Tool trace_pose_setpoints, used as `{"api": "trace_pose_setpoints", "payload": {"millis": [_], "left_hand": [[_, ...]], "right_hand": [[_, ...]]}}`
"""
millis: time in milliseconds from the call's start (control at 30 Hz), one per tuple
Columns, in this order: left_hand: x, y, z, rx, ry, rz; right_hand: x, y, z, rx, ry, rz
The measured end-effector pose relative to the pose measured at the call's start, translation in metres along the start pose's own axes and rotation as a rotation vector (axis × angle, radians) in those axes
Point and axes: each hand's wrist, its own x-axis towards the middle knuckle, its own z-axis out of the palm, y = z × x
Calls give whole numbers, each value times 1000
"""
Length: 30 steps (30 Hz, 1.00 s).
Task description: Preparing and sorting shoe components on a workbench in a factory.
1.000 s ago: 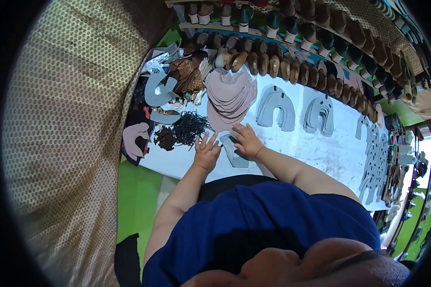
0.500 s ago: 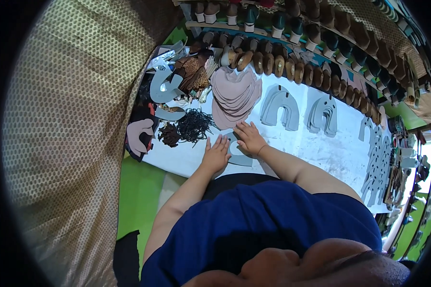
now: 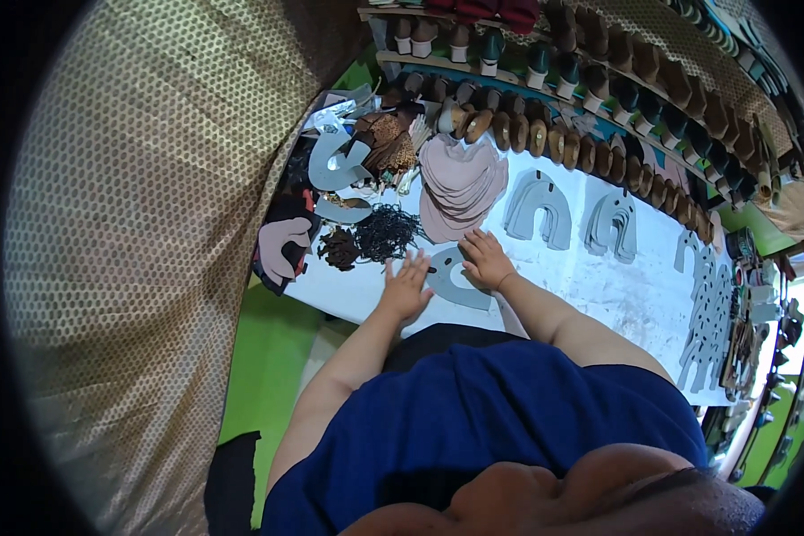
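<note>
A grey U-shaped cut piece lies flat on the white table, its curved end toward my left hand. My right hand rests on its far edge, palm down with the fingers stretched out. Beside the curved end is my left hand, fingers spread; whether it touches the piece I cannot tell. Just beyond my hands sits a fanned stack of pink cut pieces. A tangle of black cords and a dark brown bundle lie beyond my left hand.
Two stacks of grey U-shaped pieces stand further right on the white table. More grey pieces line its right end. Shoes are ranged along the back and on shelves. A patterned curtain hangs at left.
The view has shifted slightly, so the table appears further right. More of the grey piece's curved end and its dark slot shows beside my left hand. Both hands stay spread.
</note>
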Motion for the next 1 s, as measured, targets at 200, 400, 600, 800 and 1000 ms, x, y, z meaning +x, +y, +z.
{"api": "trace_pose_setpoints", "payload": {"millis": [200,400,600,800,1000], "left_hand": [[-63,-95,1,49,204,-393],[-97,-157,-2,-67,-50,-467],[-89,-164,-33,-107,-321,-417],[-86,-174,-30,-126,-393,-375],[-86,-169,-35,-113,-404,-366]], "right_hand": [[-3,0,-2,-48,42,58],[0,-10,2,-169,29,103],[17,-48,17,-180,57,394],[86,-138,55,14,31,61],[152,-192,97,-70,11,-46]]}}
